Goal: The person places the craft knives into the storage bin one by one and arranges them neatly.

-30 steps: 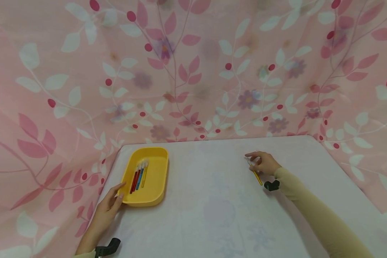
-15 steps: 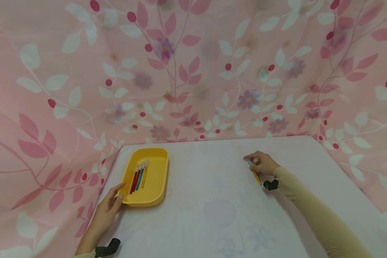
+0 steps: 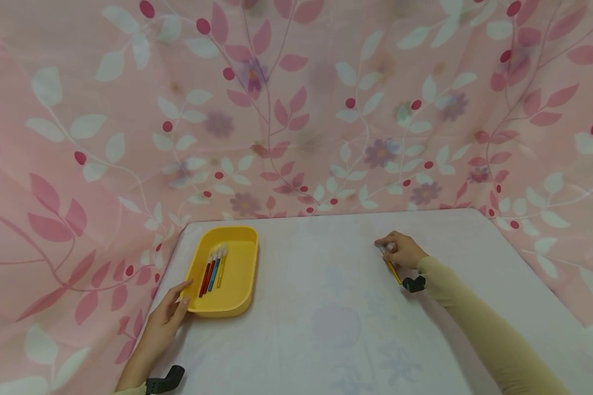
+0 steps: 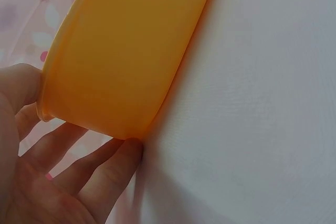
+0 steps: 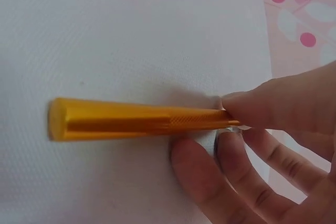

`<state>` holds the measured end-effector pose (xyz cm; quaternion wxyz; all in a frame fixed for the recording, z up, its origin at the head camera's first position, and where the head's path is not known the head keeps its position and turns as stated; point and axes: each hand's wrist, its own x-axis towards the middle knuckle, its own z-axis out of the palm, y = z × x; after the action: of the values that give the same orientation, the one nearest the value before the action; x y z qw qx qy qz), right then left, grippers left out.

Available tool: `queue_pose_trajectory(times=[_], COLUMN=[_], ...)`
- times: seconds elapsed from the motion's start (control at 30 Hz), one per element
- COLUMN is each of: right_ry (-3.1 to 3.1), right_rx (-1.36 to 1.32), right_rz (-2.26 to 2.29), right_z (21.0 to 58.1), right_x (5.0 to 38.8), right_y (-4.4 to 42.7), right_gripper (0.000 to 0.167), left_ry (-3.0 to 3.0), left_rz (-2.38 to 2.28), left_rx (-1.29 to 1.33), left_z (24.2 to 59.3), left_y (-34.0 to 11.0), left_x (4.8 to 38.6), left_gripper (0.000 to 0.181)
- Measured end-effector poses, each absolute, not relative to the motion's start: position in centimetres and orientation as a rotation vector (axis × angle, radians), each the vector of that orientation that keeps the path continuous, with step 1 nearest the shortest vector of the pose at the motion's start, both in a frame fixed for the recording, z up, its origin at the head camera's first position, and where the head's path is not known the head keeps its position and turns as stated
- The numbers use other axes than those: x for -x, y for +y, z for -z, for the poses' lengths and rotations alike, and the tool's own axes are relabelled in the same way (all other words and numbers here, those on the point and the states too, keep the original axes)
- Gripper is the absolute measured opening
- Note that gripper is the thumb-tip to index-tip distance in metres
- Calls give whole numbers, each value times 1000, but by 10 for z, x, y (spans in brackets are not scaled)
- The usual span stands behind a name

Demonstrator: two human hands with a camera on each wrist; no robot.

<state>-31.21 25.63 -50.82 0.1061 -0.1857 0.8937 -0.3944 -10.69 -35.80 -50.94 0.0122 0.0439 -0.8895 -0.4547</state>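
The person's right hand [image 3: 402,250] is pinching a yellow tool [image 5: 115,120] at the right of the table [image 3: 296,285]; the left hand [image 3: 164,315] is gripping a yellow tray [image 3: 239,277], four slim tools [image 3: 214,274] lying inside.

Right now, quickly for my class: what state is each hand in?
Left hand: holding the yellow tray by one corner.
Right hand: pinching the yellow-handled tool.
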Motion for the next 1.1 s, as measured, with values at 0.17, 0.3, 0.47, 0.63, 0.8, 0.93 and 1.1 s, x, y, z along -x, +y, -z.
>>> queue_pose_trajectory(times=[0.17, 0.3, 0.47, 0.63, 0.8, 0.93, 1.1], right_ry=[2652, 2651, 2639, 2591, 2543, 2535, 2530], right_rx=[529, 502, 468, 444, 462, 523, 572], right_rz=[1191, 1231, 1281, 1352, 1430, 1466, 1506], right_z=[508, 503, 502, 501, 497, 490, 482], right_x=[309, 305, 301, 297, 292, 287, 281], right_y=[256, 255, 255, 254, 252, 249, 242], right_gripper=[50, 51, 50, 53, 56, 55, 53], left_ry=[-2778, -2776, -2780, -2785, -2779, -2776, -2779], left_rz=[1427, 1412, 1401, 1388, 1399, 1407, 1407], left_rx=[-150, -138, -128, -131, -114, -112, -134], left_z=[509, 509, 509, 510, 510, 509, 508], left_y=[-358, -358, -357, -357, -358, -357, -357], left_x=[108, 107, 107, 107, 106, 106, 105], left_gripper=[56, 55, 55, 55, 55, 56, 56])
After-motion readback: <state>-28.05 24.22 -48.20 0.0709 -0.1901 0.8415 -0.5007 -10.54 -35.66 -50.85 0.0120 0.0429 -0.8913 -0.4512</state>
